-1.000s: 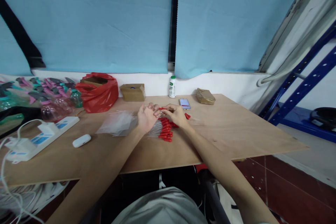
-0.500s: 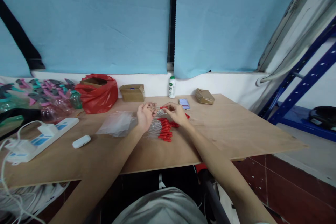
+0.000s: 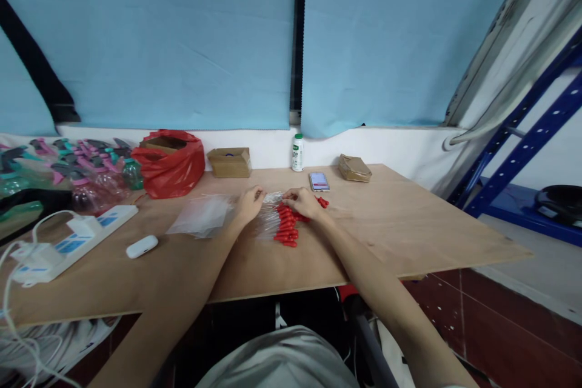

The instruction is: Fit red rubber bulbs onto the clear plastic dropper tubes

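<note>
A pile of thin, pale, shiny rods with red ends (image 3: 286, 225) lies on the wooden table in front of me, the rods pointing left. My left hand (image 3: 250, 204) is at the far left side of the pile, its fingers curled together by the rod tips. Over the red ends at the far side is my right hand (image 3: 304, 201), thumb and fingers pinched. Whatever either hand grips is too small or hidden to make out. Beside my left hand lie clear plastic bags (image 3: 200, 216), partly covered by that hand and forearm.
Behind the pile are a phone (image 3: 319, 181), a white bottle with a green cap (image 3: 297, 153), an open cardboard box (image 3: 230, 163) and a brown package (image 3: 354, 168). A red bag (image 3: 175, 167), spray bottles (image 3: 88, 179), a power strip (image 3: 97, 227) and a white case (image 3: 142, 247) are leftward.
Both hands have come down from above the pile onto its far part. The red-ended rod held between them before is no longer distinct from the pile.
</note>
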Demonstrator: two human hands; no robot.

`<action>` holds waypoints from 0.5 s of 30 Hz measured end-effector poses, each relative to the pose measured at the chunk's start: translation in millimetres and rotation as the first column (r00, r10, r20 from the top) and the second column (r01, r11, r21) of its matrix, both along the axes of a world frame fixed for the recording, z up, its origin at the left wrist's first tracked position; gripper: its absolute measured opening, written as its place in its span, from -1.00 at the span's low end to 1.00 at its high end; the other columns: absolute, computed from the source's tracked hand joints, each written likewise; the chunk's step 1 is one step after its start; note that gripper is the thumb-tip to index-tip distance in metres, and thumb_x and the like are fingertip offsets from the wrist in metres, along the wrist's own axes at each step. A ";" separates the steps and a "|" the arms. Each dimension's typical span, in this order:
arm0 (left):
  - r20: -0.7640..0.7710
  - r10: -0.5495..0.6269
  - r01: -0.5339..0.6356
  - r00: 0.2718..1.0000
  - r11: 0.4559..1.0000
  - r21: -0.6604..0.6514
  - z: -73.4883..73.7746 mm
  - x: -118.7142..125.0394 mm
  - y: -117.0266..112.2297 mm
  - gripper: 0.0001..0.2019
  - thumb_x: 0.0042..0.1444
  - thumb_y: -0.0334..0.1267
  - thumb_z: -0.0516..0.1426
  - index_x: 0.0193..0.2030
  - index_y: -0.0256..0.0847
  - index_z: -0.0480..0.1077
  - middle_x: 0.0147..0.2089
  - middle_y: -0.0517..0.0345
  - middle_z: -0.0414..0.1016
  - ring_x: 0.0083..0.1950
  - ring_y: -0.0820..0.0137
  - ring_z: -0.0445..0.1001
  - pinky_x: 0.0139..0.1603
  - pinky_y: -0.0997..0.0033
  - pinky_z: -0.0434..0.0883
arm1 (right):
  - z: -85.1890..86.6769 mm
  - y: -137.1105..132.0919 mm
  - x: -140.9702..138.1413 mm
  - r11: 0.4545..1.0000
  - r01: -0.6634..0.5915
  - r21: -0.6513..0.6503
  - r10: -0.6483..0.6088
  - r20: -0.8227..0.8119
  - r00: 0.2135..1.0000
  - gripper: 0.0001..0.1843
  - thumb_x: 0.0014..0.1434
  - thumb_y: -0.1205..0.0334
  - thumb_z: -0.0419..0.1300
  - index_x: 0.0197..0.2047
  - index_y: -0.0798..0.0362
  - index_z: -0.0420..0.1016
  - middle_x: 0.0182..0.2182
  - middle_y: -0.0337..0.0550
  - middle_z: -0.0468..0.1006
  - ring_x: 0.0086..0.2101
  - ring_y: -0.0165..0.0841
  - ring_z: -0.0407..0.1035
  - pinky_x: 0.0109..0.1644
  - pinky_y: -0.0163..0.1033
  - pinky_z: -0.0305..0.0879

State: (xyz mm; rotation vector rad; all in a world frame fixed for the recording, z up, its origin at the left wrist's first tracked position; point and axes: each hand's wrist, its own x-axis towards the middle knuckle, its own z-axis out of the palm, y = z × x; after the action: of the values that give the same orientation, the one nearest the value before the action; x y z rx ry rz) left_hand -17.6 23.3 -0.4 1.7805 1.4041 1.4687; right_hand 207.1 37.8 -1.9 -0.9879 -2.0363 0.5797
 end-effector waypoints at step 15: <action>-0.391 -0.119 0.138 0.913 0.990 0.022 -11.3 0.7 8.6 -0.60 0.42 -0.07 -0.09 -0.13 -0.07 0.57 0.02 0.07 0.56 0.15 0.26 0.44 0.34 0.26 0.22 | 7.5 -4.9 2.7 0.990 0.075 0.116 -0.086 0.092 0.992 -0.60 0.39 0.12 0.06 -0.37 0.09 0.60 -0.46 -0.23 0.59 -0.42 -0.41 0.37 -0.26 -0.35 0.17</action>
State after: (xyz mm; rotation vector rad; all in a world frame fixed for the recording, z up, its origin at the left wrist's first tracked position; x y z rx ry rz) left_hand -16.9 31.9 -11.6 2.2424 1.4044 1.1293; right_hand 209.8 32.8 5.6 -1.0436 -2.0782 0.3769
